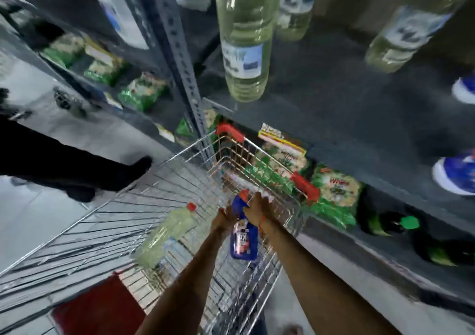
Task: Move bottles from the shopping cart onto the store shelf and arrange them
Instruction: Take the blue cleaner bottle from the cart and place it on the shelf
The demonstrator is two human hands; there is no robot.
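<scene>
Together, the right hand (259,206) and left hand (225,217) clasp a blue bottle (243,234) from either side, fingers curled on its upper part, over the shopping cart (102,234). Left of the hands a pale red-capped bottle (167,234) lies in the cart. Beyond them, clear bottles (244,39) stand on the store shelf (334,108).

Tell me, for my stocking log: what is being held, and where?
A blue bottle, with both hands, left and right, gripping its upper part near the neck.
</scene>
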